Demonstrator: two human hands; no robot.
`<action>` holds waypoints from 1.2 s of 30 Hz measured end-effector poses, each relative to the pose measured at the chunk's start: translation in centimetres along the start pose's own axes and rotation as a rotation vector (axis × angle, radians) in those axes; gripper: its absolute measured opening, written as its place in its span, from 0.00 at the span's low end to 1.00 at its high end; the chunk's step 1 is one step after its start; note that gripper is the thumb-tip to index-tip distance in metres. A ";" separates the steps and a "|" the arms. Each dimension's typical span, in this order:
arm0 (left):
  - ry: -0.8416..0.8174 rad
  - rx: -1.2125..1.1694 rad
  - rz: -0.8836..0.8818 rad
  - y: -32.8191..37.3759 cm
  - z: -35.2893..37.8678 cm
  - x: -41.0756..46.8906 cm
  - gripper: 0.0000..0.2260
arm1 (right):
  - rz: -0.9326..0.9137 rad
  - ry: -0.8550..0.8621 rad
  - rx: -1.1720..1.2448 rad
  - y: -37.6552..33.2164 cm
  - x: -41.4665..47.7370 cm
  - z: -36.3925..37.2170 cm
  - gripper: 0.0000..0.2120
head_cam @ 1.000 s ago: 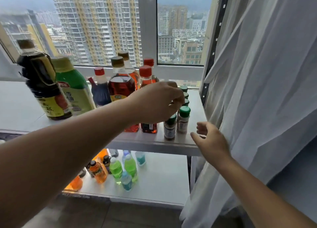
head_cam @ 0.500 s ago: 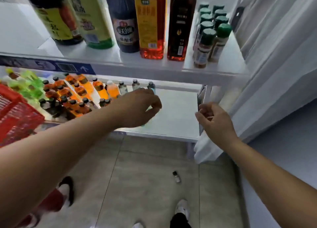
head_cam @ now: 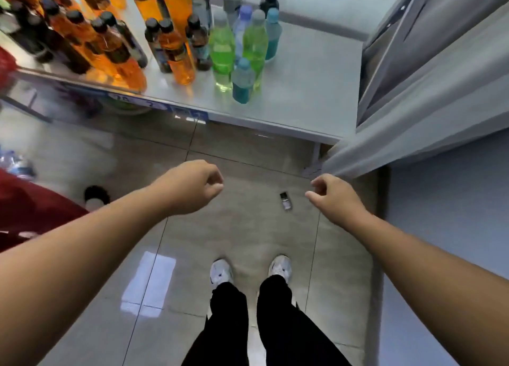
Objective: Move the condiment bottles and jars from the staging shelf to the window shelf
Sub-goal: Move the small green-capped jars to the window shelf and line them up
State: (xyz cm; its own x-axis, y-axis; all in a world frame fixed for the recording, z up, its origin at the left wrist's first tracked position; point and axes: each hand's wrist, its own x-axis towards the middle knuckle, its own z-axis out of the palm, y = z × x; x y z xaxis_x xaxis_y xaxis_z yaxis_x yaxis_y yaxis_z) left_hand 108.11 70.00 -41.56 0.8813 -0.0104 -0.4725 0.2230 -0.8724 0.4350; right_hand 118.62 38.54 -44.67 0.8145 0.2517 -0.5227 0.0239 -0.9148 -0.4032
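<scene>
A small dark-capped jar [head_cam: 286, 201] lies on its side on the tiled floor, between my two hands. My left hand [head_cam: 192, 186] hangs over the floor to the jar's left, fingers loosely curled and holding nothing. My right hand [head_cam: 332, 197] hovers just right of the jar, fingers loosely curled, also holding nothing. Neither hand touches the jar. The window shelf with the condiment bottles is out of view above.
A low white shelf [head_cam: 303, 95] carries several orange, green and blue drink bottles [head_cam: 223, 51]. A white curtain [head_cam: 413, 104] hangs at the right beside a grey wall. My shoes [head_cam: 280, 268] stand on the floor below. A red basket [head_cam: 5, 62] sits at the far left.
The view has tilted from the window shelf down to the floor. My left hand left the green-capped jars on the upper shelf and dropped low; both hands now hover near the fallen jar.
</scene>
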 end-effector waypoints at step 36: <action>-0.302 -0.272 -0.234 -15.9 56.4 24.1 0.07 | 0.292 -0.095 -0.162 30.9 36.9 44.2 0.23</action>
State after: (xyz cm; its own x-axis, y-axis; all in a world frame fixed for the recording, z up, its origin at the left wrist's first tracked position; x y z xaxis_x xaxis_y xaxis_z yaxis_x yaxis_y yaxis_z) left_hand 102.33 56.11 -103.08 0.6424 -0.0059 -0.7663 0.5380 -0.7086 0.4565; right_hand 123.82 33.53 -109.59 0.7430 -0.0072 -0.6693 -0.1049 -0.9888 -0.1059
